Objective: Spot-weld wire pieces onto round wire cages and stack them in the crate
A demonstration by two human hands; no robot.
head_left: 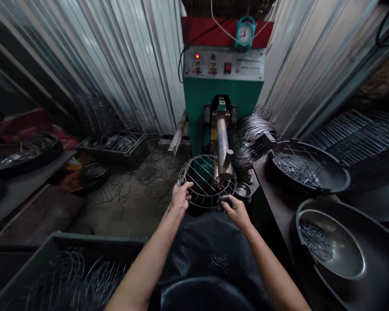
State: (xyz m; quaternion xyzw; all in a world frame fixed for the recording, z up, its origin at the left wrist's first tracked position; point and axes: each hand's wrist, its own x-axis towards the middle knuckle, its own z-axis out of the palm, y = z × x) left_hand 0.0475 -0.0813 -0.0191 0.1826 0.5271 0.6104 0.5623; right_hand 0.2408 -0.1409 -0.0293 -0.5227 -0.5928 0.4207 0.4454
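Note:
A round wire rack with parallel bars and a double rim is held level above my lap. My left hand grips its near left rim, thumb on top. At the near right rim, my right hand pinches with thumb and finger; whether a small wire piece is also between them I cannot tell. The metal arm of a green spot welding machine reaches over the rack's right side, its tip close to the bars. Small bent wire pieces lie on the dark apron over my lap.
To the right stand a black pan with wire pieces and a larger pan holding a metal bowl. A wire coil sits beside the machine. Crates of bent wires are at left. A clock hangs above the control panel.

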